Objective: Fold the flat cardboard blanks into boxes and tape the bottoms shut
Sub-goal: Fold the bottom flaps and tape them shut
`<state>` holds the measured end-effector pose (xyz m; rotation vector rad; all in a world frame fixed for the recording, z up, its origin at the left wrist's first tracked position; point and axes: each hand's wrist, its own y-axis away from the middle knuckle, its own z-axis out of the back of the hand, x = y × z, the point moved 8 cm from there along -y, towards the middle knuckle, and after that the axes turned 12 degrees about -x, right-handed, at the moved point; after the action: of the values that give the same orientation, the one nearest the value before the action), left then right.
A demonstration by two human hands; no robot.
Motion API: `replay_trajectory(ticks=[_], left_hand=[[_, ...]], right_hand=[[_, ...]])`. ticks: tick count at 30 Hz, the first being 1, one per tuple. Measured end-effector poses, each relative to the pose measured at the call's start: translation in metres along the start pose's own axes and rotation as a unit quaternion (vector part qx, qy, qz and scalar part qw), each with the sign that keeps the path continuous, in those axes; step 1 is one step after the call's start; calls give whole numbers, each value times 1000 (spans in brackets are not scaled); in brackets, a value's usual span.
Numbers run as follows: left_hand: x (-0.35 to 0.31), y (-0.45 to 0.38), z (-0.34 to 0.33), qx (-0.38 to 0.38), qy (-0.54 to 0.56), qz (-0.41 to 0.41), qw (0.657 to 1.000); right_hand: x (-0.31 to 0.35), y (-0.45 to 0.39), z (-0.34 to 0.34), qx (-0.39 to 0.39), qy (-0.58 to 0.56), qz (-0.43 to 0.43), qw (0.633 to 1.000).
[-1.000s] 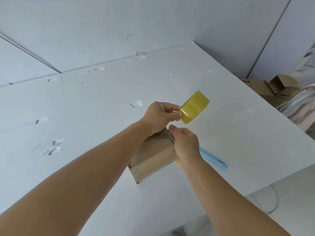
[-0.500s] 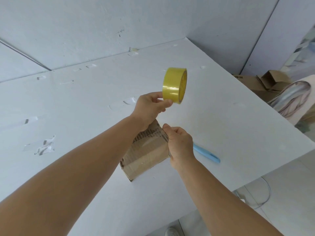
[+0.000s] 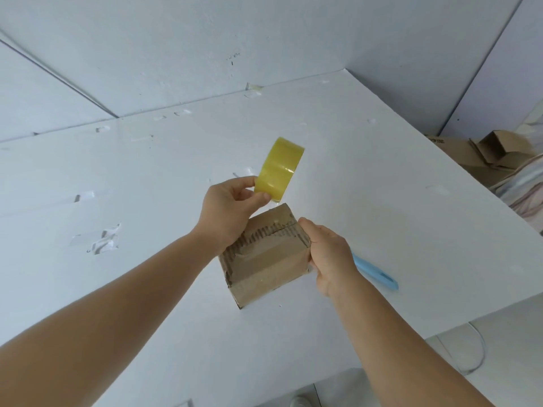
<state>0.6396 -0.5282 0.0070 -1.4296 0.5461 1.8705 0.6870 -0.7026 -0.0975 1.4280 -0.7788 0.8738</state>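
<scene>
Head view shows the left hand pinching the yellow tape roll up high to pull tape, while the right hand grips the small box steady near the bench front edge.

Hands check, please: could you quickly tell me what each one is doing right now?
Left hand: pinches the yellow roll of tape.
Right hand: grips the small brown cardboard box.

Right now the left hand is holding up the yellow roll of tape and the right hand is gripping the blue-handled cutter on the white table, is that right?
Not quite. In the head view the right hand grips the small brown cardboard box; the blue-handled cutter lies untouched on the white table. The left hand does hold up the yellow roll of tape.
</scene>
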Motion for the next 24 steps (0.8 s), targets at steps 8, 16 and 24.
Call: replay_trajectory(ticks=[8,16,24], left_hand=[[3,1,1,-23,6,-15,1000],[2,3,10,-39,27,7,999],[14,23,24,-85,182,151,968]], right_hand=[[-14,3,-8,52,44,-64,996],[24,47,-7,2,46,214,976],[48,20,-27,-24,54,216,975]])
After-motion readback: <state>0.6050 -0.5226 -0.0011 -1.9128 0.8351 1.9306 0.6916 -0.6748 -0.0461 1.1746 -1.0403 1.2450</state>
